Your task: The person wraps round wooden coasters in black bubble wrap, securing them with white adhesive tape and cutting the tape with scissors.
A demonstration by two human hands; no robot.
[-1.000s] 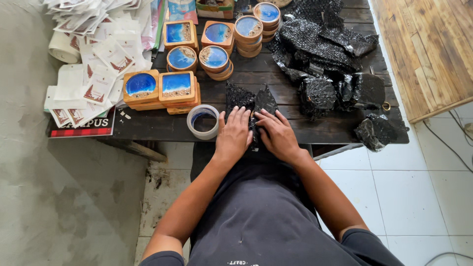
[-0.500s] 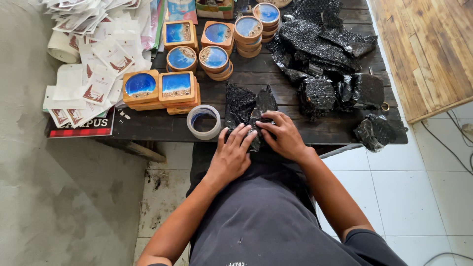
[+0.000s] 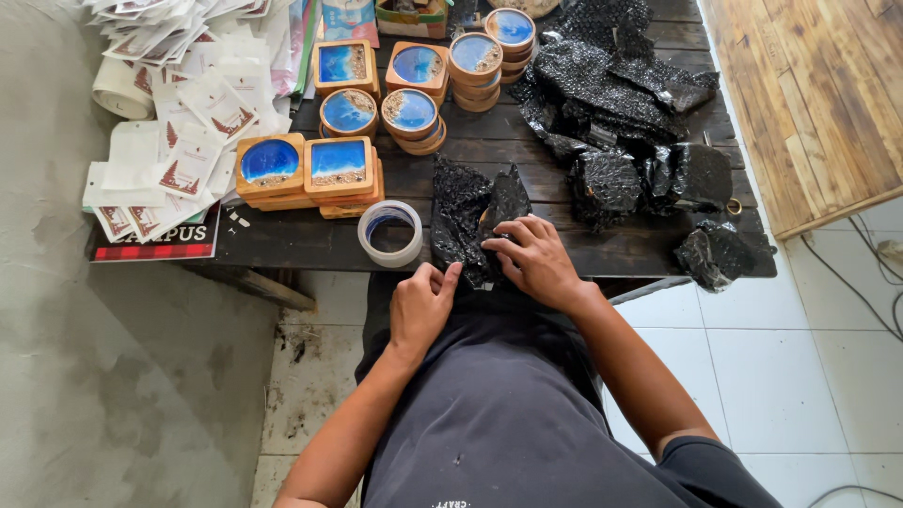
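While your right hand (image 3: pixel 538 263) presses down on the black bubble-wrap bundle (image 3: pixel 475 216) at the near edge of the dark wooden counter (image 3: pixel 527 160), its fingers (image 3: pixel 515 229) are spread and curled over the wrap, gripping it against the boards. Your left hand (image 3: pixel 421 306) sits just below the counter edge, over your lap, with the fingers loosely bent and the thumb and forefinger touching the lower corner of the same bundle; you cannot tell whether it pinches the wrap or only rests on it.

Just left of the bundle stands a roll of clear tape (image 3: pixel 390 233), upright on its side rim, apart from both hands. Behind it lie two square wooden coasters (image 3: pixel 306 167) with blue resin faces, stacked on others, and further back more round and square coasters (image 3: pixel 414 89) in small piles. To the right of the bundle a heap of black bubble wrap (image 3: pixel 602 80) covers the far part of the counter, with several wrapped black parcels (image 3: pixel 649 179) near it. On the left end lie many white paper packets (image 3: pixel 188 103), overlapping one another.
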